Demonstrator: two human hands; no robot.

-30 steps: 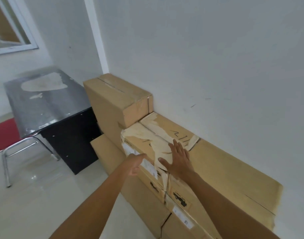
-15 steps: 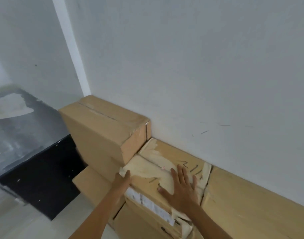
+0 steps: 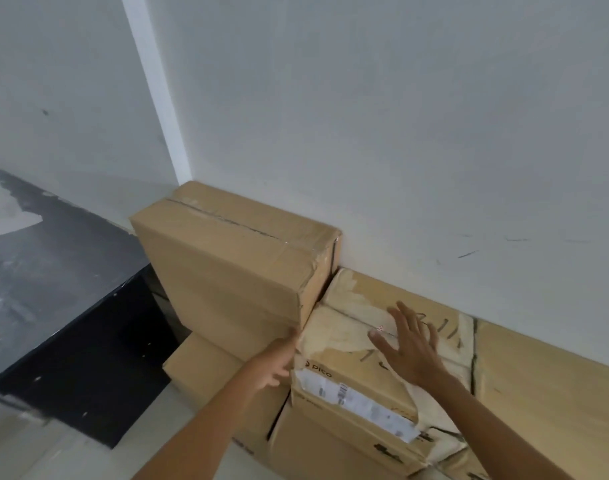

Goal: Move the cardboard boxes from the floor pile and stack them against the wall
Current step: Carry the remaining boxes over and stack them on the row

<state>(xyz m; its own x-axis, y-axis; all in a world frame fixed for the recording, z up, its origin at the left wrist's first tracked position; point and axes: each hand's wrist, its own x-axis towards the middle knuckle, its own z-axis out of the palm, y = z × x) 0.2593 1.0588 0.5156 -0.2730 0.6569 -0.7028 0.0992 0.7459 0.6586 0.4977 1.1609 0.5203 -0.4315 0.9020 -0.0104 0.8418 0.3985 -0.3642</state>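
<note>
pressing flat on top of the torn box (image 3: 337,341), the right hand (image 3: 414,351) has fingers straight & spread wide. left hand (image 3: 279,362) sits at the box's left end, fingers mostly hidden, can't tell their grip. box lies on lower boxes (image 3: 330,441) against the wall (image 3: 400,133), btw the tall box (image 3: 234,271) & a long box (image 3: 538,382).
</note>
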